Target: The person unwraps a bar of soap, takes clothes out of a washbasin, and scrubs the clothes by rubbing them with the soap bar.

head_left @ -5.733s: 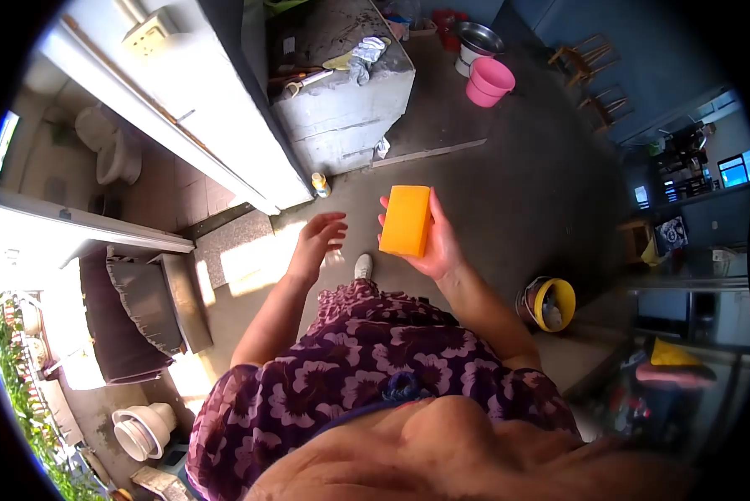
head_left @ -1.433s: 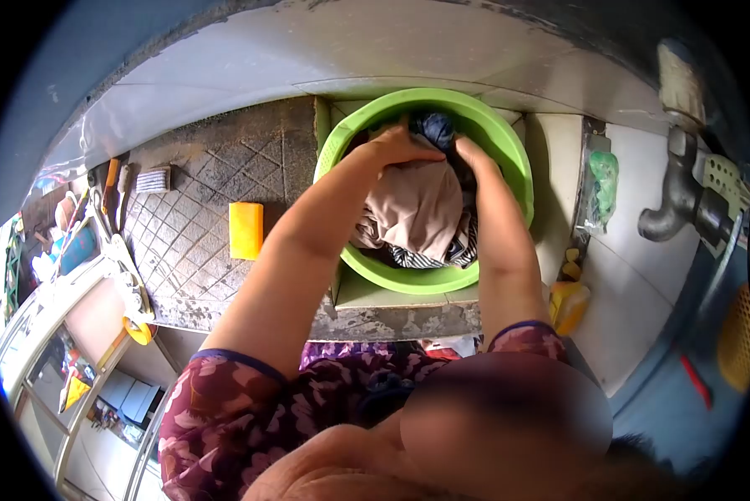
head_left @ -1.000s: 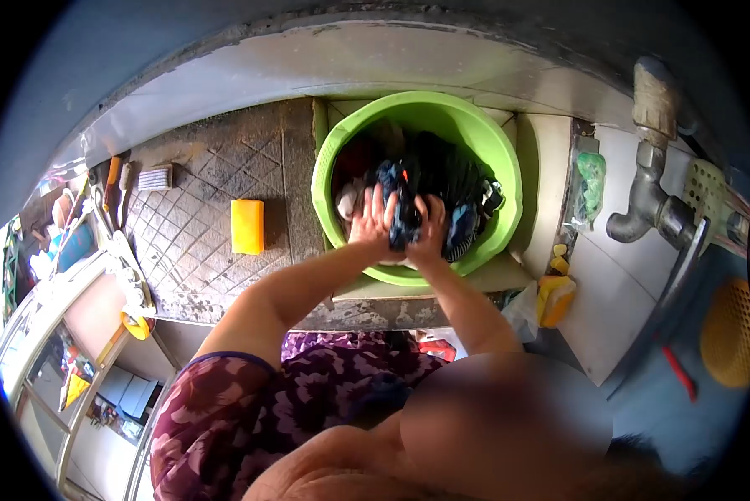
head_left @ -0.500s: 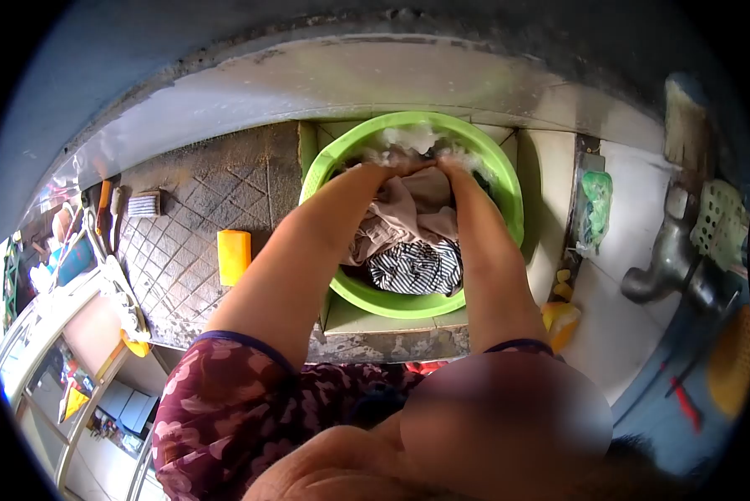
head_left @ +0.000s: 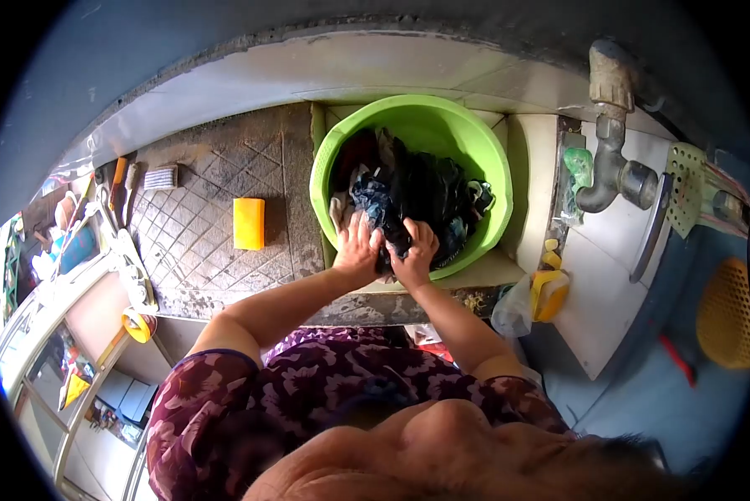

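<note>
- Now working at near side of round lime-green plastic basin (head_left: 473, 134); half a second ago reaching to far side, with water splashing up around both hands. No splash visible now.
- No longer showing on top: crumpled beige cloth, black-and-white striped cloth. Showing instead: heap of dark, wet-looking clothes (head_left: 442, 192), inside basin, slumped toward near wall, with far-right inner wall exposed.
- Likely means having rolled dark layer up over lighter pieces, so now bearing on different cloth. Cannot tell how much is buried underneath.
- Have left hand (head_left: 358, 250) on near-left part of heap: fingers spread and bent over cloth. Cannot tell whether gripping.
- Have right hand (head_left: 417, 250) just beside it: fingers curled, apparently gripping a fold of dark clothes against thumb.
- Still leaving rectangular yellow-orange block (head_left: 249, 224) on grooved dark stone slab (head_left: 200, 255), left of basin, touched by neither hand.
- Still keeping bent grey metal tap (head_left: 610, 171) off to right, well apart from both hands.
</note>
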A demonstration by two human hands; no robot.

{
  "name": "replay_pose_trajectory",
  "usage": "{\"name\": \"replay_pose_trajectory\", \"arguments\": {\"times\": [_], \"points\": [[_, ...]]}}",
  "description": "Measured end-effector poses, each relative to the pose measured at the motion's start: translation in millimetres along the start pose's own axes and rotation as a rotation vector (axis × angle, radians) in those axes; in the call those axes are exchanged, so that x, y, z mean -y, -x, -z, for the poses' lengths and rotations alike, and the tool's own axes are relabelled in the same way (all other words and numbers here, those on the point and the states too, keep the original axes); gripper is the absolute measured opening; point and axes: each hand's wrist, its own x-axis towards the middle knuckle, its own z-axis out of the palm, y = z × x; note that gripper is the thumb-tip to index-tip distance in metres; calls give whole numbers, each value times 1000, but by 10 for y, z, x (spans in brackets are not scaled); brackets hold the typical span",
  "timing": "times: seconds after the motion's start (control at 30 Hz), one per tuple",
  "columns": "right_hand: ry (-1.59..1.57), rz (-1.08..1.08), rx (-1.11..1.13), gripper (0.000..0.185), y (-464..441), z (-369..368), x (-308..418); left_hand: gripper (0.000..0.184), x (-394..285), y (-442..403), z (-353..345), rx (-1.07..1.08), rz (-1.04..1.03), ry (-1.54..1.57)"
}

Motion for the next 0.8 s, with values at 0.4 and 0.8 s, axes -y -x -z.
{"name": "replay_pose_trajectory", "arguments": {"times": [0.4,0.8], "points": [[52,-162,274,46,-1618,-1136,-1627,90,287,-1960,45,176,87,133],[-63,-481,77,68,-1904,-884,-1459,87,517,-2057,321,-141,143,885]]}}
